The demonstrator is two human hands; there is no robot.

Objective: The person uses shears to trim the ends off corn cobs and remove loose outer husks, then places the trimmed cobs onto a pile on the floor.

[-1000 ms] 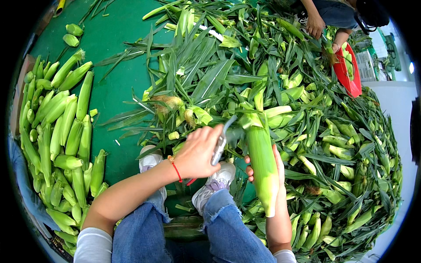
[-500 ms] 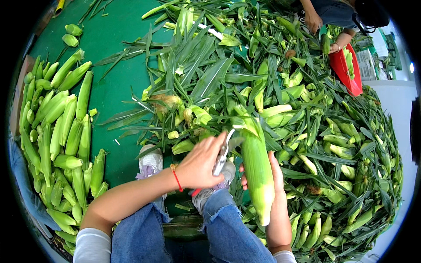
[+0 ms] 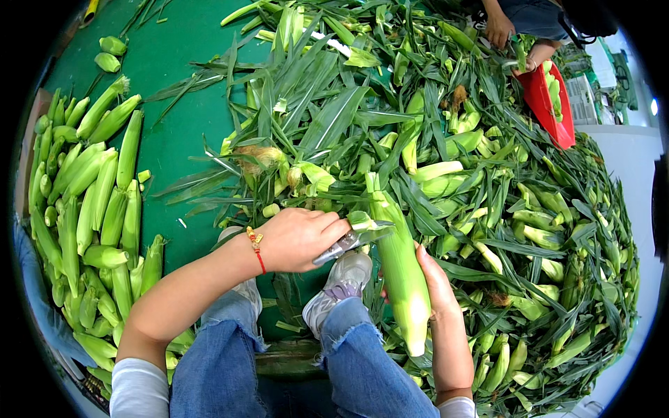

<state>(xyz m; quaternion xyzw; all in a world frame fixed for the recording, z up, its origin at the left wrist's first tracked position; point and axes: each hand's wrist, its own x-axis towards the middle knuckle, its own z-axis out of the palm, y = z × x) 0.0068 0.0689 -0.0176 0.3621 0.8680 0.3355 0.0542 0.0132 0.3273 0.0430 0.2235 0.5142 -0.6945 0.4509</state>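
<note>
An ear of corn (image 3: 401,279) in pale green husk stands tilted in my right hand (image 3: 439,285), which is wrapped round its lower right side. The ear's whitish stem end points down towards me, its narrow green tip away. My left hand (image 3: 300,240) is closed round a knife (image 3: 340,246) with a silver metal handle, just left of the ear. A cut scrap of husk (image 3: 361,221) sits by that hand's fingertips, over the blade and against the ear. The blade is partly hidden and blurred.
Husked-down ears are piled (image 3: 104,202) on the left. A large heap of leaves and unstripped corn (image 3: 529,230) spreads over the middle and right of the green floor (image 3: 188,42). At the far right another person's hands (image 3: 500,29) work beside a red basket (image 3: 547,104).
My left hand has swung left and turned palm-down with the knife. Loose husk near the ear's tip has come away, and a scrap now lies at the blade. The ear has shifted slightly left.
</note>
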